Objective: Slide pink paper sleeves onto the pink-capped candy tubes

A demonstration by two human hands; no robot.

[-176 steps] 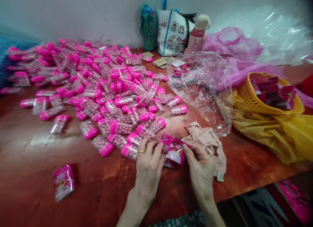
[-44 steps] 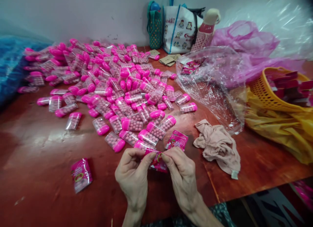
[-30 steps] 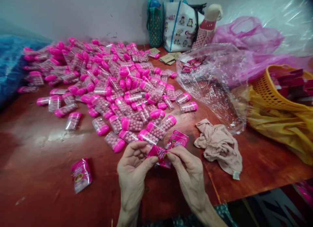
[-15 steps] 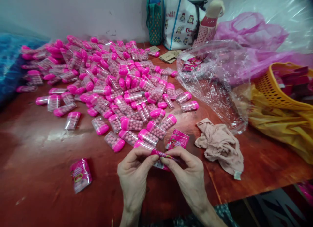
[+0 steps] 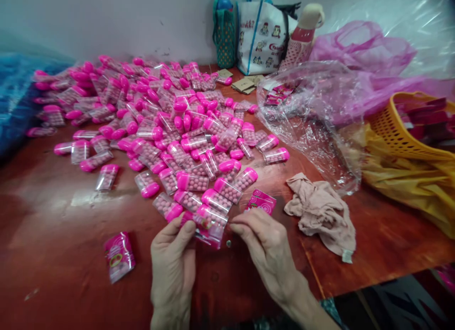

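My left hand [image 5: 174, 263] pinches a pink printed wrapper [image 5: 209, 235] by its left end, in front of the pile. To its right, my right hand [image 5: 266, 249] has thumb and forefinger pressed together, apart from that wrapper; what they hold, if anything, is too small to tell. Many clear containers of pink balls with bright pink caps [image 5: 192, 181] lie heaped beyond my hands. Another pink printed piece [image 5: 261, 201] lies just past my right hand. A container in a pink wrapper [image 5: 120, 256] rests on the table at the left.
On the red-brown table [image 5: 71, 226], a beige cloth [image 5: 320, 211] lies right of my hands. Clear plastic [image 5: 309, 121], a yellow basket [image 5: 391, 131] and yellow plastic [image 5: 405, 183] are farther right. A white bag [image 5: 263, 36] and cardboard pieces [image 5: 245, 85] stand or lie behind.
My right hand has let go of the pink wrapper and moved slightly right. My left hand has moved left with the wrapper, which now shows its face more.
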